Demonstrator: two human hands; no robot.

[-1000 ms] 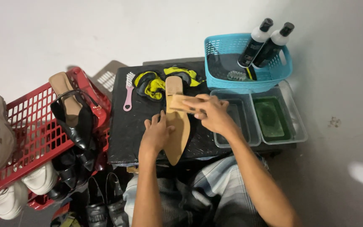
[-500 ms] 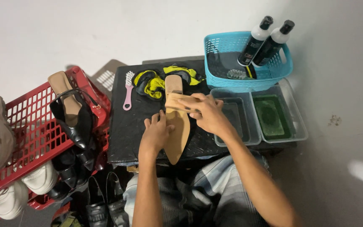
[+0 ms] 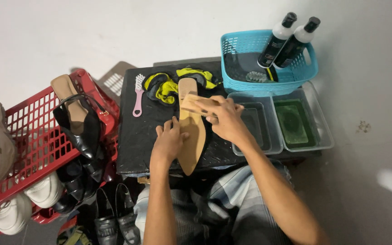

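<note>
A tan pointed flat shoe is laid sole-up along the middle of the black table, its toe pointing toward the near edge. It is steadied by the left hand, which is spread flat, fingers loosely open, against the shoe's left side. A tan wooden brush block is gripped in the right hand, fingers closed over it, and is pressed across the heel end of the sole. The work is judged to be in its middle stage: the sole is being scrubbed near the heel, while the toe half shows no sign of wetness or foam that can be made out.

A pink brush and a yellow-and-black cloth are left untouched behind the shoe. Two clear trays, one holding green liquid, are set just to the right, and two bottles are stood in a blue basket. Many more shoes are held in the red crate at left, apparently awaiting treatment.
</note>
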